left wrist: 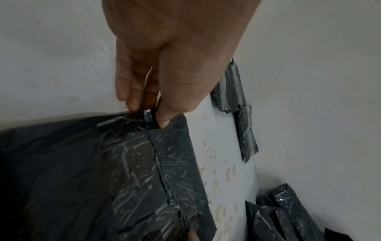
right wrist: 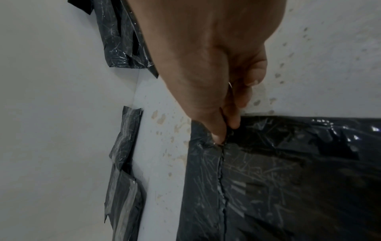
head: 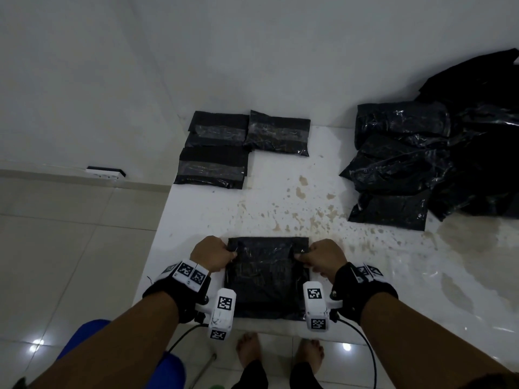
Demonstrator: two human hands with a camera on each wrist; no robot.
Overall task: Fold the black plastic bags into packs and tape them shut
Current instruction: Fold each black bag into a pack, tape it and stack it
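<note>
A black bag (head: pixel 266 276) lies flat on the white bench (head: pixel 365 262), at the near edge, right in front of the person. The left hand (head: pixel 212 252) pinches the bag's far left corner between thumb and fingers. The right hand (head: pixel 323 255) pinches the far right corner the same way. In the wrist views, each thumb sits on top of a thin strip along the bag's far edge, beside a wrinkly seam.

Three packs (head: pixel 216 153) with shiny clear tape across them lie at the far left of the bench, touching each other. A pile of loose bags (head: pixel 407 161) sits at the far right, well apart from the packs. Brown spots (head: pixel 300 192) mark the bench between them.

Both wrists wear black bands with white boxes that have square black-and-white patterns. Two bare feet (head: pixel 278 352) stand on the tiled floor (head: pixel 70 248) below the bench.
</note>
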